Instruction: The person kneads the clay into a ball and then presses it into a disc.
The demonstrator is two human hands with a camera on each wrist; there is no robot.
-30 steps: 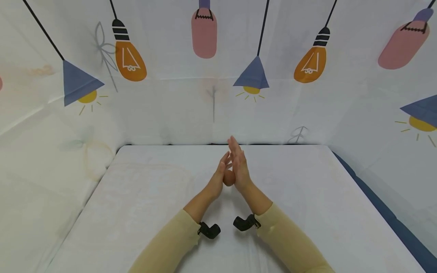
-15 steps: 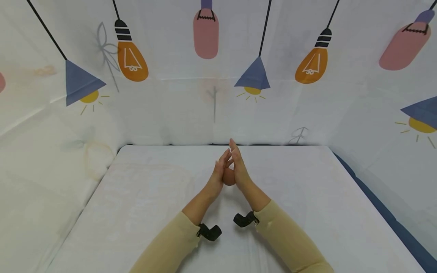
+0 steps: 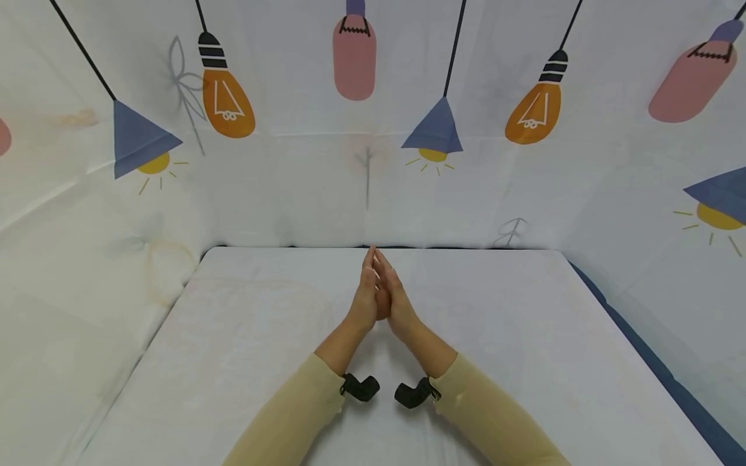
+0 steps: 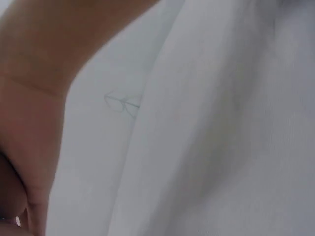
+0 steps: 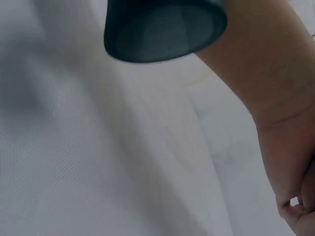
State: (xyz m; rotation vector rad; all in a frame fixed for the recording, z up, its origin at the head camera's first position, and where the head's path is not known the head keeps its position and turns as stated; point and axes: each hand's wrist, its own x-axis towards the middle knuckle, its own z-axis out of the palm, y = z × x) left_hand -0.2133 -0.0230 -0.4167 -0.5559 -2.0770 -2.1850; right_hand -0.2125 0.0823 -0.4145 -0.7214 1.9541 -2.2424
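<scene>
Both palms face each other over the middle of the table, with a small reddish-brown ball pressed between them. My left hand and right hand have their fingers straight, and the fingertips meet at the far end. Only part of the ball shows in the gap between the palms. In the left wrist view, the ball appears at the lower left edge against the left hand. A dark sliver of the ball shows beside the right hand in the right wrist view.
A white-covered table lies beneath the hands. Behind it hangs a pale cloth printed with lamps and bulbs. Black wrist cameras sit on both forearms, over beige sleeves.
My right hand has drawn back and left while the left hand slid slightly left, so the fingertips now line up. The ball has shifted a little left and is more covered by the palms.
</scene>
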